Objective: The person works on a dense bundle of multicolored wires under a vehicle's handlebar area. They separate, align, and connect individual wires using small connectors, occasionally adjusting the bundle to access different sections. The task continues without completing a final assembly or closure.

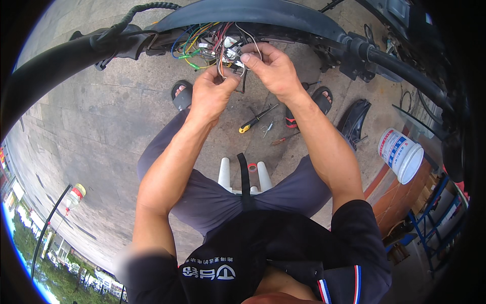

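Both my hands are up at a tangle of thin coloured wires (218, 39) that hangs from the open front of a dark vehicle with handlebars. My left hand (210, 93) has its thumb and fingers closed on wires at the lower end of the bundle. To its right, my right hand (275, 70) pinches a thin pale wire with thumb and forefinger, beside white plastic connectors (231, 52). The fingertips partly hide what they grip. Green connectors (193, 65) sit on the blue and yellow wires left of my hands. Above the bundle curves a dark panel (248, 12).
On the paving lie a yellow-and-black screwdriver (257, 119), a small metal piece (268, 128), a red-handled tool (285, 139) and a black plastic cover (353, 119). A white bucket (393, 147) stands right. Black handlebar tubes (55, 71) flank the wiring. Red tape (252, 167) lies between my legs.
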{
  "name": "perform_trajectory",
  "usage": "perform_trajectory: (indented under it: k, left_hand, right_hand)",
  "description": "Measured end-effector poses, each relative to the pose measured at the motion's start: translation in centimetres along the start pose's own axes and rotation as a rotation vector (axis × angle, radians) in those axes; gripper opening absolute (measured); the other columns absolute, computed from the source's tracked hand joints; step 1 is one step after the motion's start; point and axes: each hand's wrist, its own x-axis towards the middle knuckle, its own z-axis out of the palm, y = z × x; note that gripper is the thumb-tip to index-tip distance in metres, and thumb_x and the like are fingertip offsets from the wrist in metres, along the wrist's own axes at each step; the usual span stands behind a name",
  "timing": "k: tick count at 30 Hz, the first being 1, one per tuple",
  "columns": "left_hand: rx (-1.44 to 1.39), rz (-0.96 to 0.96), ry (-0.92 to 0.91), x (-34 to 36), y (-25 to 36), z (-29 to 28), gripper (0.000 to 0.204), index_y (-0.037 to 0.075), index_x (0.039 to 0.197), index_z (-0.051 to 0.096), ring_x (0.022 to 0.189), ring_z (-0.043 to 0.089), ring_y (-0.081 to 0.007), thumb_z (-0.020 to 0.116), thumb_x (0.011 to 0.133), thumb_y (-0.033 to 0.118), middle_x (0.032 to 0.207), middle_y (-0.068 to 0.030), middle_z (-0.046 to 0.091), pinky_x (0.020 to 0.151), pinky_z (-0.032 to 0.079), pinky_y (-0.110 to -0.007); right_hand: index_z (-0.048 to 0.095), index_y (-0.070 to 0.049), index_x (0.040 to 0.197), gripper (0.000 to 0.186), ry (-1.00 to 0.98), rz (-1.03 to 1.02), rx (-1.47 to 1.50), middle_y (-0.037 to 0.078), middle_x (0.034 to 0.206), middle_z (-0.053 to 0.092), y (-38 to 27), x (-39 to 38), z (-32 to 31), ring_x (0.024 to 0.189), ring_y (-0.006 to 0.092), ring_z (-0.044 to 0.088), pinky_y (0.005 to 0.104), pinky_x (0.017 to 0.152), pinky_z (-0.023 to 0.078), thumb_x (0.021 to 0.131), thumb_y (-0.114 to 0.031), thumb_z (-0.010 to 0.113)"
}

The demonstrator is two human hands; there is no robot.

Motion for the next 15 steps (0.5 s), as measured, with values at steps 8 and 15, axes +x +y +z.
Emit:
perform_trajectory:
  k: [8, 15]
  left_hand:
    - [0.026, 0.016, -0.044, -0.3, 0.19, 0.13, 0.01, 0.005, 0.084, 0.059, 0.068, 0.053, -0.0082, 0.065, 0.08, 0.011, 0.075, -0.0004, 0.059, 0.063, 0.041, -0.022]
    - [-0.104, 0.061, 0.031, -0.6, 0.13, 0.57, 0.022, 0.003, 0.105, 0.054, 0.074, 0.059, -0.0112, 0.058, 0.084, 0.009, 0.084, -0.0035, 0.061, 0.065, 0.044, -0.023]
  right_hand:
    - [0.064, 0.001, 0.098, 0.021, 0.006, 0.029, -0.243, 0.001, 0.084, 0.062, 0.18, 0.03, 0.22, 0.077, 0.0072, 0.052, 0.0219, 0.069, 0.043, 0.083, -0.014, 0.065]
    - [0.065, -0.003, 0.091, 0.016, -0.015, 0.107, -0.419, 0.0, 0.075, 0.06, -0.55, -0.16, 0.03, 0.068, 0.0063, 0.049, 0.0227, 0.062, 0.041, 0.08, -0.015, 0.061]
